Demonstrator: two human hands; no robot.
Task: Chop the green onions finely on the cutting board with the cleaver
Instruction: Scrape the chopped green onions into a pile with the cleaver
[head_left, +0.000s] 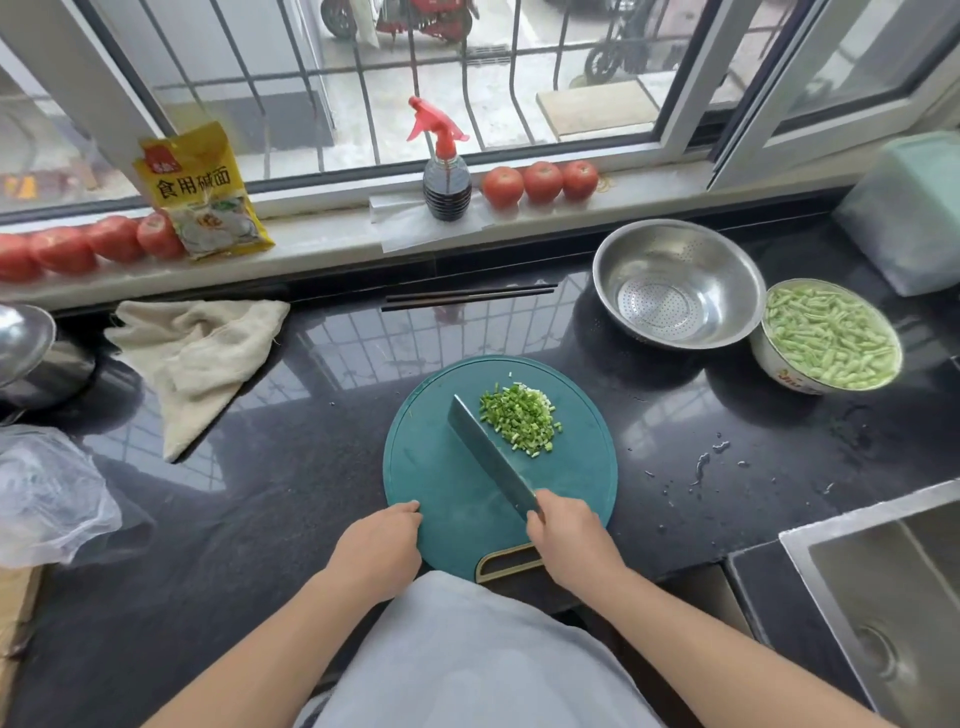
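A round teal cutting board (431, 467) lies on the black counter in front of me. A small pile of chopped green onions (519, 415) sits on its far right part. The cleaver (485, 452) points away from me at a slant, its blade just left of the pile. My right hand (569, 538) grips the cleaver's handle at the board's near edge. My left hand (382, 540) rests on the board's near left rim with its fingers curled down; what they do underneath is hidden.
A steel colander (675, 283) and a bowl of cut green beans (826, 335) stand at the back right. Chopsticks (467, 297), a cloth (197, 353) and a plastic bag (47, 493) lie on the counter. The sink (893, 587) is at the right. Tomatoes (540, 182) and a spray bottle (445, 166) line the sill.
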